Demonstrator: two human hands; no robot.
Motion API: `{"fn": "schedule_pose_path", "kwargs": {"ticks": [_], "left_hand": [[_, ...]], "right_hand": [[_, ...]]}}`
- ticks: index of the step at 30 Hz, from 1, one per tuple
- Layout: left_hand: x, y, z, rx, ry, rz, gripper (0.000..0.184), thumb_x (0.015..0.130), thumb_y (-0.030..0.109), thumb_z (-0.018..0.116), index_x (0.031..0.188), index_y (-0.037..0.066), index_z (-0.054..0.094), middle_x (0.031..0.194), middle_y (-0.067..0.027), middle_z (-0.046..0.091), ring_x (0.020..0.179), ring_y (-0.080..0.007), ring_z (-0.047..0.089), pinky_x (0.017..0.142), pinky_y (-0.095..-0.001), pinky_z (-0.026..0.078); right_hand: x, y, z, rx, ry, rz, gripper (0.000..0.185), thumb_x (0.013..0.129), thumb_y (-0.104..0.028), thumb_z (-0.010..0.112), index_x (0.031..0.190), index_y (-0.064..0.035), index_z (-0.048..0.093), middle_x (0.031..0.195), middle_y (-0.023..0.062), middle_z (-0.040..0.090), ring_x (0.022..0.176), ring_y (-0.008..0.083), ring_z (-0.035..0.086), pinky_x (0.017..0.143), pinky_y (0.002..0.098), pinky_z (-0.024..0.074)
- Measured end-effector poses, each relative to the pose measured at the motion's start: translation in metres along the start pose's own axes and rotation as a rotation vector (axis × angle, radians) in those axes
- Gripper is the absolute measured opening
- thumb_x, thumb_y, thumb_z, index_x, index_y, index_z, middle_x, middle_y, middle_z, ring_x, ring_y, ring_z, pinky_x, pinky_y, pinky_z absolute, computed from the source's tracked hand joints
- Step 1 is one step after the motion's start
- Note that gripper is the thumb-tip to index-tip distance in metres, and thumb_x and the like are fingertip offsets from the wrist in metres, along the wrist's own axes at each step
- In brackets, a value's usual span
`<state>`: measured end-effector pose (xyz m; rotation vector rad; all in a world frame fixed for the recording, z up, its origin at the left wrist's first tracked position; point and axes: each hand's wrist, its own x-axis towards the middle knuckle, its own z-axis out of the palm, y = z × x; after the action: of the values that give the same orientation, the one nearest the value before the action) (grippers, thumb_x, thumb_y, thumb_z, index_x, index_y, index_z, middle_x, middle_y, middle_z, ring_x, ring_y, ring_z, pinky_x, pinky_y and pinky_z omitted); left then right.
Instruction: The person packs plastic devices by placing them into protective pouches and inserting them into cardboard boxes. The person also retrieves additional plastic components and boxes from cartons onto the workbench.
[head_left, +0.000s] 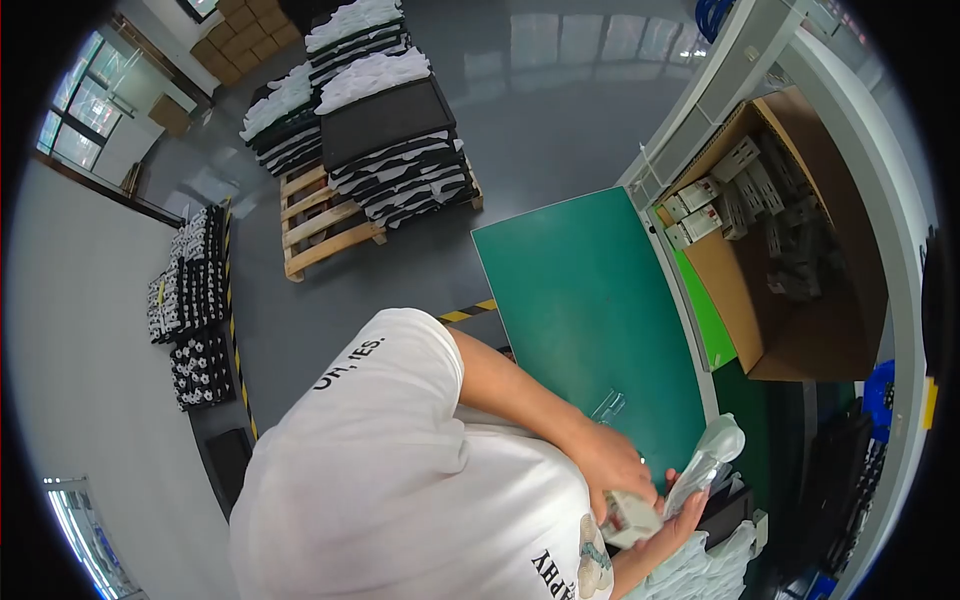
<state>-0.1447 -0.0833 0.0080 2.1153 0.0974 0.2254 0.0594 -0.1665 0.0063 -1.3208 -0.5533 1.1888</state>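
Observation:
My left hand (608, 462) is closed on a small white box (632, 520) with red marks, which is blurred. Close against it, my right hand (685, 517) grips a pale item in a clear plastic bag (708, 465); the bag's wrapping hides its exact kind. The box lies between the two hands, and some of my fingers are hidden. A small clear plastic piece (608, 406) rests on the green tabletop (575, 290) near my left wrist. Below my right hand are several plastic-wrapped pale items (700, 572).
A large open cardboard box (745, 310) holding several small white and grey boxes stands past the table's far edge, inside a white frame (880, 150). Stacks of black trays (385, 125) sit on a wooden pallet (330, 240). Black-and-white patterned stacks (190, 280) line the wall.

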Motion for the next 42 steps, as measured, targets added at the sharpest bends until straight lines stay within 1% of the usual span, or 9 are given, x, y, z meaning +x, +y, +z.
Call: {"fn": "schedule_pose_path", "kwargs": {"ticks": [2,13,19,23,28,33,36,38,42], "left_hand": [[0.002,0.0,0.004,-0.003,-0.004,0.003,0.075,0.068,0.043,0.077,0.124,0.005,0.045,0.109,-0.0158,0.056,0.098,-0.0347,0.059,0.078,-0.0455,0.048],[-0.009,-0.014,-0.004,-0.008,0.26,-0.289,0.074,0.068,0.046,0.077,0.122,0.004,0.048,0.108,-0.0149,0.058,0.1,-0.0331,0.059,0.079,-0.0434,0.048],[-0.008,-0.006,-0.01,-0.003,0.339,-0.366,0.07,0.07,0.043,0.077,0.12,0.003,0.05,0.108,-0.0154,0.061,0.096,-0.0334,0.061,0.079,-0.0412,0.049],[-0.004,-0.009,-0.016,-0.105,0.258,-0.491,0.067,0.07,0.035,0.079,0.123,0.004,0.051,0.11,-0.0137,0.063,0.095,-0.0306,0.062,0.081,-0.0395,0.05],[-0.006,-0.028,-0.001,-0.091,0.489,-0.407,0.074,0.07,0.038,0.078,0.126,0.003,0.045,0.118,-0.0179,0.057,0.104,-0.0338,0.058,0.087,-0.0408,0.047],[-0.003,-0.034,-0.003,-0.011,0.513,-0.336,0.076,0.068,0.039,0.08,0.126,0.004,0.044,0.117,-0.0172,0.056,0.103,-0.0342,0.057,0.087,-0.0395,0.047],[-0.001,-0.04,-0.009,0.034,0.465,-0.301,0.078,0.066,0.041,0.081,0.125,0.005,0.045,0.115,-0.0163,0.057,0.102,-0.0336,0.057,0.086,-0.0394,0.047],[-0.001,-0.04,-0.013,0.059,0.445,-0.284,0.078,0.066,0.042,0.081,0.125,0.006,0.045,0.113,-0.0158,0.057,0.102,-0.0333,0.057,0.085,-0.0393,0.047],[0.002,-0.035,-0.019,0.086,0.486,-0.29,0.079,0.064,0.042,0.082,0.124,0.007,0.046,0.111,-0.0144,0.057,0.1,-0.0323,0.057,0.084,-0.0395,0.047]], "right_hand": [[-0.001,0.003,0.005,0.028,0.003,0.071,0.054,0.093,-0.025,0.054,0.135,0.004,0.037,0.125,0.0223,0.05,0.102,0.0334,0.058,0.087,0.0397,0.0512],[-0.018,0.001,0.007,-0.136,0.077,-0.479,0.057,0.094,-0.024,0.054,0.139,0.0026,0.032,0.133,0.0244,0.043,0.114,0.0359,0.053,0.1,0.0452,0.043],[-0.031,0.016,0.016,-0.363,0.15,-0.492,0.053,0.092,-0.02,0.054,0.136,0.0039,0.037,0.135,0.0184,0.044,0.122,0.0302,0.046,0.104,0.0411,0.0363],[-0.038,0.002,0.025,-0.747,-0.064,-0.723,0.041,0.086,-0.01,0.058,0.123,0.0051,0.048,0.12,0.0202,0.053,0.113,0.0333,0.053,0.096,0.04,0.0406],[-0.041,0.011,0.041,-0.765,-0.271,-1.051,0.047,0.078,-0.014,0.07,0.119,0.0003,0.053,0.114,0.0209,0.055,0.109,0.0396,0.056,0.088,0.0422,0.0463],[-0.039,0.009,0.031,-0.726,-0.378,-1.012,0.049,0.076,-0.014,0.07,0.12,-0.0019,0.053,0.113,0.0207,0.056,0.11,0.0387,0.056,0.083,0.0411,0.0502],[-0.048,-0.006,0.009,-0.658,-0.303,-0.722,0.051,0.082,-0.024,0.07,0.122,-0.0001,0.049,0.112,0.0222,0.055,0.101,0.0372,0.06,0.088,0.0466,0.0498],[-0.049,-0.014,0.009,0.162,-0.059,-0.32,0.05,0.084,-0.022,0.066,0.124,0.0028,0.048,0.106,0.0212,0.059,0.074,0.0287,0.066,0.064,0.0368,0.0559],[-0.038,-0.03,-0.025,0.167,-0.101,-0.097,0.05,0.086,-0.022,0.062,0.124,0.0066,0.047,0.094,0.0198,0.062,0.046,0.0193,0.058,0.038,0.0269,0.0463]]}}
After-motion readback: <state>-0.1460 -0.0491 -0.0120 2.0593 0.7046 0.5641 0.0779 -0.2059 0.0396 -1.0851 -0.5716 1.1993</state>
